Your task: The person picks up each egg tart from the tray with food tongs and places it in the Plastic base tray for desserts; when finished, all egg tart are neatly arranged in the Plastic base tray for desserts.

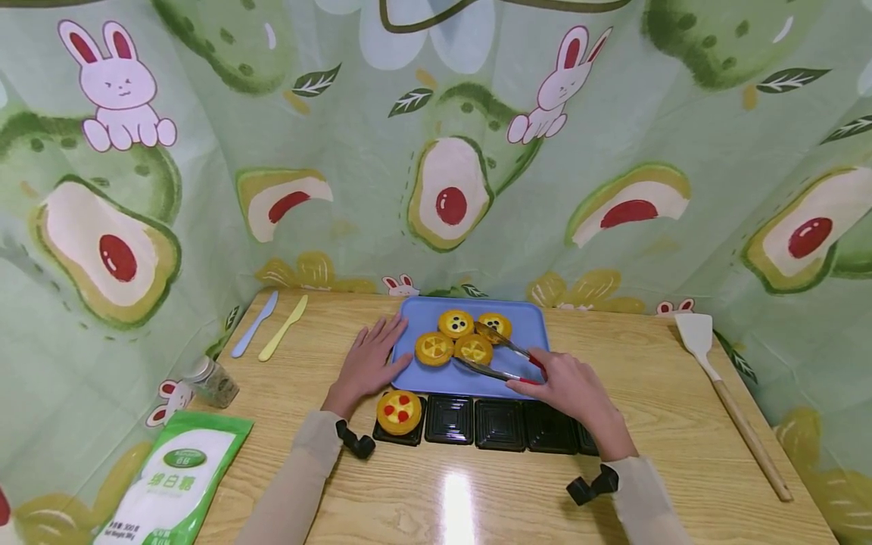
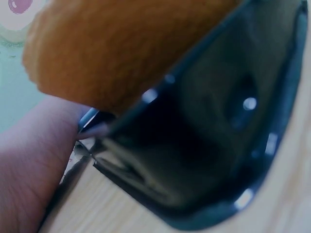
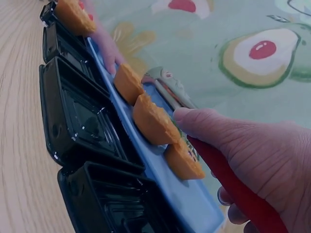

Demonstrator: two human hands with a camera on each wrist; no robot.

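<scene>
Head view: right hand [image 1: 568, 390] gripped red-handled tongs [image 1: 500, 357], arms spread around the front-right tart [image 1: 473, 349] on the blue tray [image 1: 531, 333]. Tray held four tarts: that one, one front-left [image 1: 434, 348], two at the back [image 1: 456, 324], [image 1: 495, 324]. Left hand [image 1: 371, 362] lay flat, fingers straight, on the table [image 1: 647, 424] with fingertips on the tray's left edge; it held nothing. A row of black square cups [image 1: 500, 424] sat just in front of the tray; the leftmost cup held a fifth tart with red dots [image 1: 399, 412]. Off to the side: blue knife [image 1: 255, 324] and yellow knife [image 1: 283, 327] at the left rear, a spice jar [image 1: 211, 381] and a green-white bag [image 1: 173, 481] at the left front, a white spatula with wooden handle [image 1: 729, 397] at the right.

Left wrist view: very close and blurred. Orange tart side [image 2: 126, 48] sat in a black cup [image 2: 218, 145]; part of the hand [image 2: 34, 170] showed at lower left. Finger pose couldn't be told here.

Right wrist view: fingers curled round the red tongs handle [image 3: 238, 189]. Metal tongs arm [image 3: 170, 90] lay beside the tarts [image 3: 153, 121] on the tray's edge [image 3: 165, 174]. Black cups [image 3: 82, 116] touched the tray's near side.
</scene>
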